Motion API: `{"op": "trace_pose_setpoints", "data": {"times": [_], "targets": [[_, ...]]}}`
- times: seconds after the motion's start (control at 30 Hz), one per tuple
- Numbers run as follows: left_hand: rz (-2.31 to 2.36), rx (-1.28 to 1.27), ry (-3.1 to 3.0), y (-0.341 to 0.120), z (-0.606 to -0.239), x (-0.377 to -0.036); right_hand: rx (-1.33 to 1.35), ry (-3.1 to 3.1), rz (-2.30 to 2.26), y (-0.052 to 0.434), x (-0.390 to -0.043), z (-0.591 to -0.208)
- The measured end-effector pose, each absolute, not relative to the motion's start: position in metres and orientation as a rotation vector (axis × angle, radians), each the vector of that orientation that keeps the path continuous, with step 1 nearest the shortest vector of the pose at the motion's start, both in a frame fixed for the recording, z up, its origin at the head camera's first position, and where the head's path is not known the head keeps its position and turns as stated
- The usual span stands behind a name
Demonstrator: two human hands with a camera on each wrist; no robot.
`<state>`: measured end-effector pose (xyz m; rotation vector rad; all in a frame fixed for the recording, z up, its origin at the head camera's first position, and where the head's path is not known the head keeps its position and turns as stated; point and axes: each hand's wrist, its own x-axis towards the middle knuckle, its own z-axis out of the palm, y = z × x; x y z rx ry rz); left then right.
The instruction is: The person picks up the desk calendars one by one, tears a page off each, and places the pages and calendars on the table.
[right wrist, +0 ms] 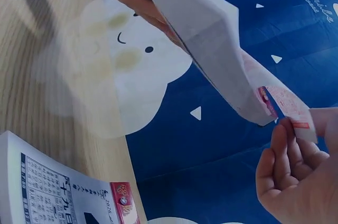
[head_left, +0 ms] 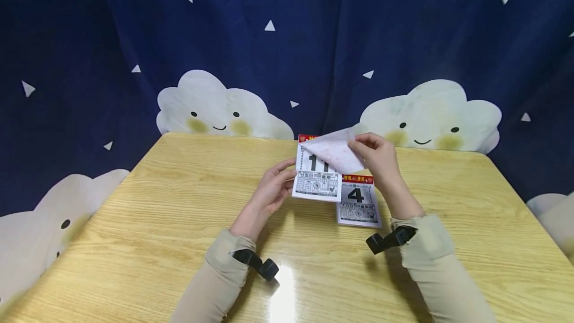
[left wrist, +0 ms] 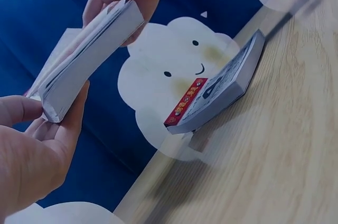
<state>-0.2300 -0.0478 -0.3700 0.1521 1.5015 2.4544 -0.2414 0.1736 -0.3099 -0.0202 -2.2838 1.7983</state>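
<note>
Navy curtain with white clouds; red-topped white calendars.

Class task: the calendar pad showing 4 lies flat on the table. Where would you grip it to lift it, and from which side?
Grip the pad showing 4 by its free right edge, coming from the right. It lies flat on the table, and the held pad crowds its upper left corner.

Two tear-off calendar pads are here: one held up, one lying flat on the table. One wooden table. Two hands, left and right. Each wrist carries one black camera mount, two altogether.
</note>
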Motion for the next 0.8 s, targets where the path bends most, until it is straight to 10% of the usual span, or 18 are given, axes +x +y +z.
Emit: {"op": "trace_pose_setpoints", "data": {"times": [0.8], "targets": [[2.469, 0.202, 1.495, -0.044, -0.368, -0.228, -0.045, -2.396, 1.746, 0.175, -0.261, -0.278]]}}
